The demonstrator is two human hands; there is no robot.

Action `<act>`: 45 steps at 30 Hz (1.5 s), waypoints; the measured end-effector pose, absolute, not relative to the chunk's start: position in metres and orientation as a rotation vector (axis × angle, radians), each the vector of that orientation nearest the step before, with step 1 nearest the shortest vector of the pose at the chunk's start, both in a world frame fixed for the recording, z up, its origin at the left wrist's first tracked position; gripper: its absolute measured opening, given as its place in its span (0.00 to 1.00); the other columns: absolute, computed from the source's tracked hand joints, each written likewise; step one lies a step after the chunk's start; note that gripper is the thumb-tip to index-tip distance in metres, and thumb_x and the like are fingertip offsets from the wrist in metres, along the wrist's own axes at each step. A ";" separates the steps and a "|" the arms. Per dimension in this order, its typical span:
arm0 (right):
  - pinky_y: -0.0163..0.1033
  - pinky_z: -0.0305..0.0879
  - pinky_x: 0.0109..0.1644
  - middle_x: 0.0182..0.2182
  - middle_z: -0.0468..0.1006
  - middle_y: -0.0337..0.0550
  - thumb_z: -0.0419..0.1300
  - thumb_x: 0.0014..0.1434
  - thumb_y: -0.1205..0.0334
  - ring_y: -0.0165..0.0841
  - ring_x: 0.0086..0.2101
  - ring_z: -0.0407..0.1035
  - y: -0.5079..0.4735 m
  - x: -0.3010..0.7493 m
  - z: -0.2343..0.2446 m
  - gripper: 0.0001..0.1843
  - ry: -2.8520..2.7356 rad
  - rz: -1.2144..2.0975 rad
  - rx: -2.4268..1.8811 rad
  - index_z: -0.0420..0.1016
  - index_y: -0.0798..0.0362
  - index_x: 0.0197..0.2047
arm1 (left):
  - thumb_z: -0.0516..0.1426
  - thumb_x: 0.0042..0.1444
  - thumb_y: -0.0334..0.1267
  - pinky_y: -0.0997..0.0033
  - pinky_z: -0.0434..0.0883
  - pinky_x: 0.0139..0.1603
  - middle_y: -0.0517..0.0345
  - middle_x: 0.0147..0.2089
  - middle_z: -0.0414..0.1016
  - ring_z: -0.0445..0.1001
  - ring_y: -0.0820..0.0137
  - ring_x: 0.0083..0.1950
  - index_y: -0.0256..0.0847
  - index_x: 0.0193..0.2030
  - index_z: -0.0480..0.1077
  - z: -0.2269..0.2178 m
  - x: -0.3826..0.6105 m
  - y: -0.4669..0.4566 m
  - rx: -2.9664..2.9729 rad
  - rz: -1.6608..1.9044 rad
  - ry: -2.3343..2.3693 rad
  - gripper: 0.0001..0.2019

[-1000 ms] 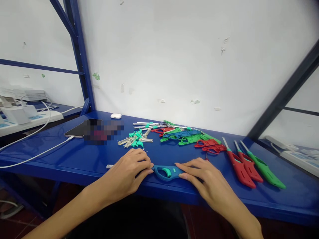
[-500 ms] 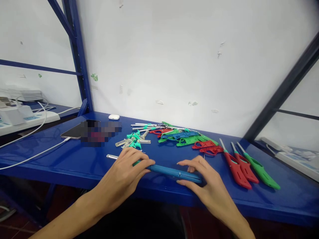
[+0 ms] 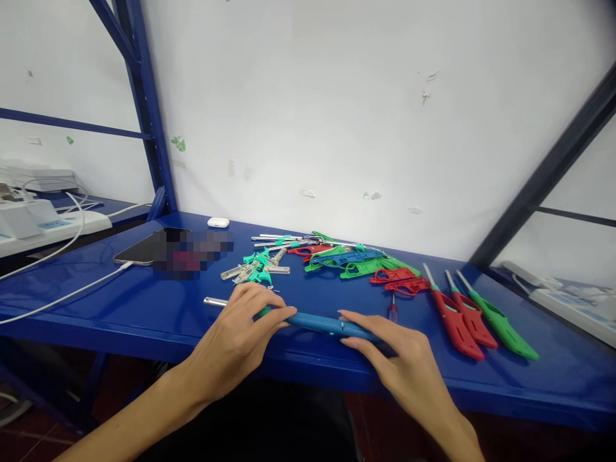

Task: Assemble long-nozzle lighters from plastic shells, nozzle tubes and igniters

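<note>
A blue long-neck gas lighter (image 3: pixel 315 321) lies sideways between my two hands, above the table's front edge. Its metal tube points left, past my fingers. My left hand (image 3: pixel 253 324) is closed round the front of the body, where a bit of teal shows. At the handle end, my right hand (image 3: pixel 392 343) pinches the body between thumb and fingers. Just beyond my right fingers lies a small screwdriver (image 3: pixel 393 311). Behind my left hand is a heap of clear fuel tanks and teal triggers (image 3: pixel 260 266).
Red, green and blue casing halves (image 3: pixel 356 260) and metal tubes (image 3: pixel 279 239) are piled at the back. Lighters in red and green (image 3: pixel 455 321) lie on the right. A phone (image 3: pixel 144 249) with a white cable and a white earbud case (image 3: pixel 218 222) sit at left.
My right hand has closed from a looser, wider spread onto the handle end of the blue lighter. The screwdriver behind it shows more fully. The view has shifted slightly.
</note>
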State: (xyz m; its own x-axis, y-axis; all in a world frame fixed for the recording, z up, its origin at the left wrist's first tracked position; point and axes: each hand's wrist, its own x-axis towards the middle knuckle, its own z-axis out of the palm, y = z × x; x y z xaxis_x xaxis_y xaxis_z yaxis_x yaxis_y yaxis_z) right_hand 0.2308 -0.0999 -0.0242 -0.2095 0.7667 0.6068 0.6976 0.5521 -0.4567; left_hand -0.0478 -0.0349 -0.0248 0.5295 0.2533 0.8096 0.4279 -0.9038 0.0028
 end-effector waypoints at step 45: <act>0.48 0.73 0.57 0.53 0.84 0.39 0.62 0.71 0.62 0.40 0.47 0.77 -0.109 0.217 -0.030 0.21 -2.092 -0.126 -1.116 0.72 0.39 0.65 | 0.59 0.65 0.26 0.59 0.67 0.41 0.56 0.38 0.81 0.76 0.65 0.37 0.39 0.56 0.74 -0.031 -0.049 -0.042 -2.298 -1.204 -0.419 0.14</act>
